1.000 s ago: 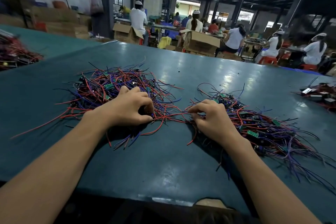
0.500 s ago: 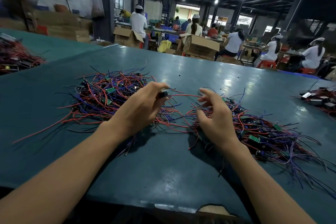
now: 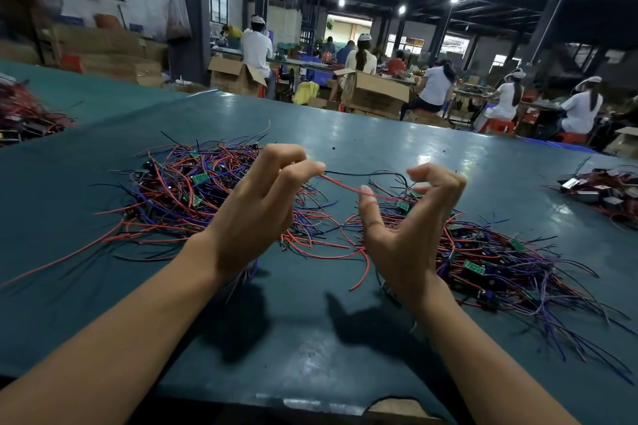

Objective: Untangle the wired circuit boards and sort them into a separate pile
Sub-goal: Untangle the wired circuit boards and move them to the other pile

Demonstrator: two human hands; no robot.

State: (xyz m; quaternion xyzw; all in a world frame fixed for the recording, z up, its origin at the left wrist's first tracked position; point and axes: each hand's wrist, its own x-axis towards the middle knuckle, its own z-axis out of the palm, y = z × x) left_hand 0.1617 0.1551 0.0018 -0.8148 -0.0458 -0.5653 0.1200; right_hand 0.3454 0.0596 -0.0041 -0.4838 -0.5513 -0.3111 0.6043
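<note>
- Left hand (image 3: pixel 255 207): lifted above the table, left of centre. Its fingertips (image 3: pixel 316 170) are pinched on the ends of a red wire (image 3: pixel 340 185) and a black wire (image 3: pixel 366 173). Half a second ago it was lower, just beside the tangle.
- Right hand (image 3: pixel 407 231): raised at centre right, fingers hooked, thumb (image 3: pixel 366 198) spread wide. The red wire lies across the thumb tip; whether it is gripped cannot be told. A second ago this hand was clenched down on the wires.
- Red and black wires: drawn out in the air between the hands, which are now further apart than before. The black one arcs over to a small green board (image 3: pixel 403 206) behind the right hand.
- Tangled pile (image 3: pixel 179 197): red, blue and black wires with green boards, centre left, under and behind the left hand.
- Second pile (image 3: pixel 500 262): wired boards at centre right, beyond the right wrist, apart from the first; unchanged.
- Table (image 3: pixel 310 338): dark teal and glossy, with both piles on it.
- Further heaps: upper left edge (image 3: pixel 24 114) and right edge (image 3: pixel 600 190).
- Background: seated workers (image 3: pixel 438 86) and cardboard boxes (image 3: pixel 376 93) along the top.
</note>
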